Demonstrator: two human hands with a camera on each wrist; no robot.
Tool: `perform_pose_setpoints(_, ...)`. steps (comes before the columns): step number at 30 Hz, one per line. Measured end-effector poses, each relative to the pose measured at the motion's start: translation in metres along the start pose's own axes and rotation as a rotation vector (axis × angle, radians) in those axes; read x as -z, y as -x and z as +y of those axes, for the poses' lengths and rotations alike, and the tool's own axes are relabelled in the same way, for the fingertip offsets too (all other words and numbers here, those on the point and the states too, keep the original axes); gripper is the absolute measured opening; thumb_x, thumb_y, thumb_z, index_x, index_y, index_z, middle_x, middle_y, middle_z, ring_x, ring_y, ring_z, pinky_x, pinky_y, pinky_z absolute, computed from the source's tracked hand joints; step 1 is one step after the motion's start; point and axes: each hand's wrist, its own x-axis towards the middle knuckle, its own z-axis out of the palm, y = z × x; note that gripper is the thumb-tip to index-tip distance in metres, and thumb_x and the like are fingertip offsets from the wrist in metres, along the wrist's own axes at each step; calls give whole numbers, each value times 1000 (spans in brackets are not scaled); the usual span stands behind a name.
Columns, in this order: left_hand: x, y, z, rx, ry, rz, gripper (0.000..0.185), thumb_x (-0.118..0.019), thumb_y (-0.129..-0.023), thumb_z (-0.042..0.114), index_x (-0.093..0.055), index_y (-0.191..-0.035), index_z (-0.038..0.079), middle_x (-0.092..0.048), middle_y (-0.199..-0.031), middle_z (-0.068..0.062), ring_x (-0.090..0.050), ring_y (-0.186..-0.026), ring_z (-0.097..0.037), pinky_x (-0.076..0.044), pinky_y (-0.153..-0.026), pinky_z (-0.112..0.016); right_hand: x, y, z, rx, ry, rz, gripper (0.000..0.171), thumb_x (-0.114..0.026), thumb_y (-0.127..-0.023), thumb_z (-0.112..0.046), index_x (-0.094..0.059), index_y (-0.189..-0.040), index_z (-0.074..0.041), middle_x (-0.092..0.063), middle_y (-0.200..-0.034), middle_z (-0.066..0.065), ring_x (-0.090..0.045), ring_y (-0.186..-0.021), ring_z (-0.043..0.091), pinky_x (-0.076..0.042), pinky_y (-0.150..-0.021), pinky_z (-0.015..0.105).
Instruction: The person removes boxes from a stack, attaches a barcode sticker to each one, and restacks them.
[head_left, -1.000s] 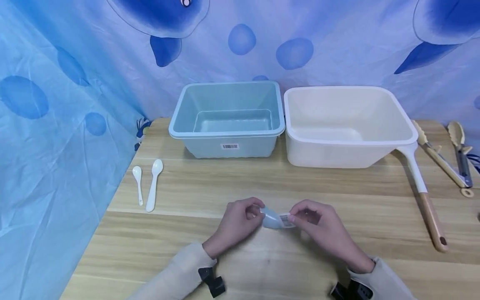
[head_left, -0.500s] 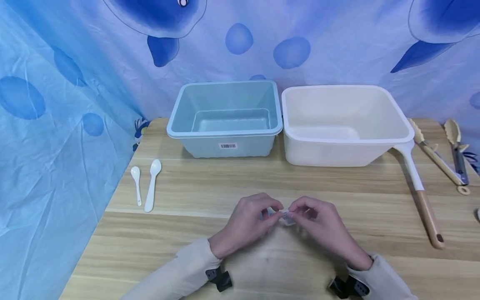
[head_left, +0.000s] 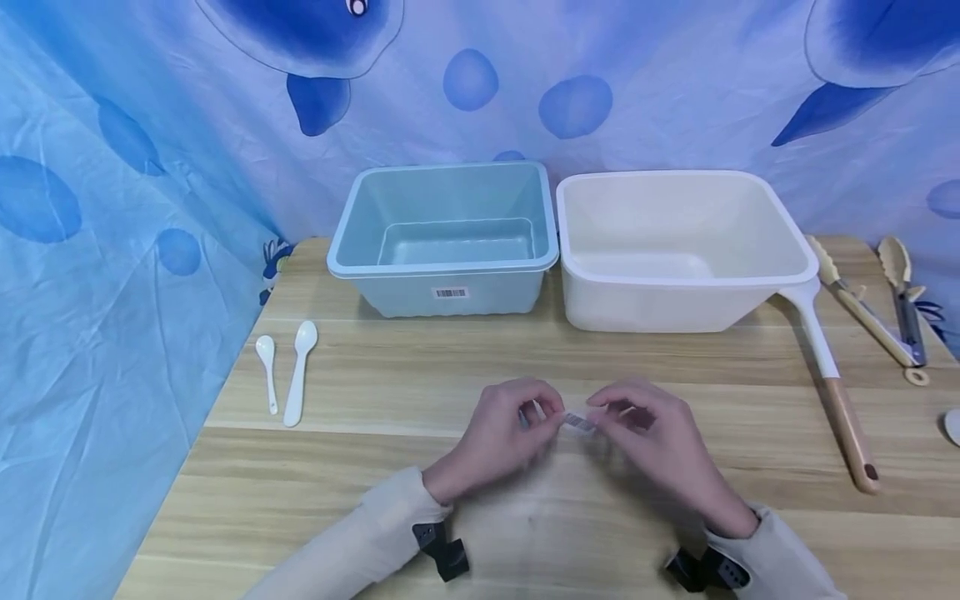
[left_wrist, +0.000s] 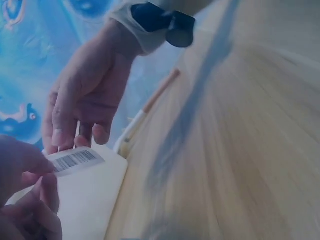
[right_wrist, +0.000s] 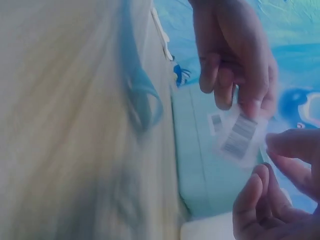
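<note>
A small barcode label (head_left: 577,421) is held up over the wooden table, close in front of me. My left hand (head_left: 510,429) pinches its left end between thumb and fingertips. In the left wrist view the barcode label (left_wrist: 75,160) shows flat, its printed face toward the camera. My right hand (head_left: 660,442) is at the other end, thumb and forefinger apart right at the label's edge. The right wrist view shows that gap beside the clear-bordered label (right_wrist: 240,137), with the fingers of my right hand (right_wrist: 280,185) loosely bent.
A light blue bin (head_left: 450,292) and a white bin (head_left: 645,308) stand at the back. Two white spoons (head_left: 300,375) lie left. A wood-ended handle (head_left: 847,425) slopes from the white bin's right corner. Tongs (head_left: 862,308) and a white round thing (head_left: 952,425) are farther right.
My left hand has moved right toward the right hand, and the light blue piece seen earlier between them no longer shows. The right fingers have spread from their pinch on the label.
</note>
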Motion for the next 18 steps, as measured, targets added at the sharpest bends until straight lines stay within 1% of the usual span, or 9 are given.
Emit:
perform_pose_setpoints(2,0,-2,1,66,95,30,5,-67,-87,3,-68,-88,7,-67,-79,-4,-54,-54,-1,-46,-45,-17,4,0,1,-63,-9,39,19,-76,-80,0,-71,-95,-9,-68,-88,-1,-61,-76,2,-54,-63,19)
perform_pose_setpoints(4,-1,-5,2,126,185,54,4,-67,-88,4,-68,-90,6,-65,-80,-7,-50,-49,-3,-41,-42,-17,8,0,2,-142,-51,61,17,-74,-82,-2,-69,-98,-7,-68,-89,-1,-62,-77,3,-54,-64,19)
perform_pose_setpoints(6,-2,-9,3,167,239,73,3,-67,-89,6,-68,-92,7,-65,-83,-8,-46,-50,-3,-38,-43,-17,10,0,3,-206,-105,73,16,-73,-84,-5,-69,-100,-5,-69,-91,-3,-63,-78,4,-55,-65,19)
perform_pose_setpoints(8,-3,-13,3,189,282,81,5,-67,-90,8,-68,-94,6,-64,-85,-10,-44,-50,-4,-35,-45,-16,11,0,4,-244,-156,83,16,-72,-86,-6,-68,-101,-3,-68,-91,-6,-64,-78,6,-55,-65,19)
perform_pose_setpoints(10,-5,-16,4,206,312,80,8,-67,-90,10,-68,-96,5,-64,-88,-11,-43,-50,-5,-34,-45,-16,10,0,5,-262,-184,105,14,-71,-87,-6,-67,-100,-1,-67,-91,-9,-64,-77,6,-54,-64,19)
perform_pose_setpoints(15,-12,-25,4,230,355,69,10,-66,-91,10,-68,-100,5,-64,-91,-12,-42,-48,-7,-33,-44,-17,9,1,9,-293,-176,188,11,-70,-88,-8,-68,-96,-1,-66,-86,-10,-60,-70,4,-49,-58,17)
perform_pose_setpoints(18,-17,-30,4,224,358,61,8,-66,-91,10,-68,-98,6,-64,-89,-10,-45,-49,-9,-34,-44,-17,11,1,12,-302,-163,233,11,-71,-87,-7,-68,-95,0,-67,-83,-10,-59,-67,3,-49,-55,16)
